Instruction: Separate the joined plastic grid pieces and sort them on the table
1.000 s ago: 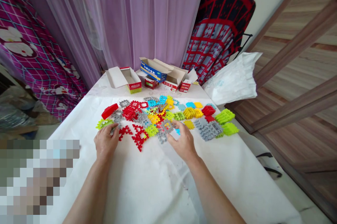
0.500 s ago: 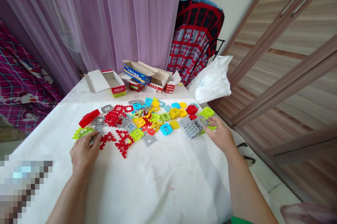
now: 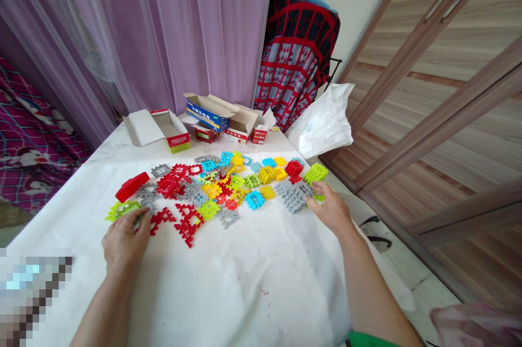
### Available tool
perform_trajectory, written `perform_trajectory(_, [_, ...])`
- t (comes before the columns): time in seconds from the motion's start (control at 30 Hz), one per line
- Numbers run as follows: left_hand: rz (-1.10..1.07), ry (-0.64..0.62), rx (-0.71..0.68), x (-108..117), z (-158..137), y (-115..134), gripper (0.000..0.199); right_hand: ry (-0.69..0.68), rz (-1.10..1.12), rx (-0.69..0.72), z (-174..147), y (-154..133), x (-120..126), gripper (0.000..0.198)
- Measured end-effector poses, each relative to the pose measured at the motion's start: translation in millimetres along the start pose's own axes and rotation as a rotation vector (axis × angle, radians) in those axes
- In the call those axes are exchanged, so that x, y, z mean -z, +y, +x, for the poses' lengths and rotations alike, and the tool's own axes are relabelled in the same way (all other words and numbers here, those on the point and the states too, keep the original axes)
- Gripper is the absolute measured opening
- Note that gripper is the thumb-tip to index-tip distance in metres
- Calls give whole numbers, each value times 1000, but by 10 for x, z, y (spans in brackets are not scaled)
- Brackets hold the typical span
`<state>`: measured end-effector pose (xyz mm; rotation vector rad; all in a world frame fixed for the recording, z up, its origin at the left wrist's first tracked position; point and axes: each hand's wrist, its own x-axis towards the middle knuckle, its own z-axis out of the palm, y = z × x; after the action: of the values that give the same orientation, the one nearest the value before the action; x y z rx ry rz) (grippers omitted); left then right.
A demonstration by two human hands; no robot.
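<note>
My left hand (image 3: 125, 241) rests at the left of the pile, fingers bent and thumb near the index finger. A greyish bit shows between them, too small to name. By its fingertips lie a lime-green interlocking piece (image 3: 118, 210), red triangular pieces (image 3: 162, 218) and grey pieces (image 3: 147, 194). My right hand (image 3: 331, 210) is at the right end, thumb and fingers apart, next to a stack of grey interlocking pieces (image 3: 290, 197). A lime-green stack (image 3: 316, 173) lies just beyond it; another green piece is partly under its fingers.
Mixed red, yellow and blue pieces (image 3: 255, 200) spread between my hands on a white-covered table (image 3: 228, 287). A red block-like object (image 3: 132, 187) lies at left. Open cardboard boxes (image 3: 178, 141) stand behind, with a white plastic bag (image 3: 322, 124) at the table's right edge.
The whole view has shifted slightly, so things sit a little further left. Both hands stay at nearly the same places beside the pieces; no piece has clearly moved.
</note>
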<state>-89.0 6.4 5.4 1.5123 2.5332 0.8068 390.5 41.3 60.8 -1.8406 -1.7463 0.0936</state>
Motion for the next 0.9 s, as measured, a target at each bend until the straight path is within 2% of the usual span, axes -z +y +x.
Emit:
perform_trajectory(0.27, [-23,42,-27,-31,-3,-35,33,-5,-42,38,-17,-16,23,52])
perform_trajectory(0.53, [-47,60,-50,-28,-7,-36,32,-46,-63,-44,-72,7,-55,70])
perform_trajectory(0.6, [-37,48,-44,-21,-11,-34,34,-10,-56,-33,-98,-14,-45,70])
perform_trajectory(0.67, [-31,49,-43,-17,-16,-33,34,123,-27,13,-139,-67,-30,65])
perform_trajectory(0.77, [-32,62,-64,-26,-23,-35,32,339,56,100,-220,-232,-51,44])
perform_trajectory(0.83, [-34,61,-77,-38,-27,-38,31,345,117,172,-278,-411,-136,32])
perform_trajectory(0.9, [-41,64,-84,-51,-32,-43,31,250,173,276,-330,-643,-293,25])
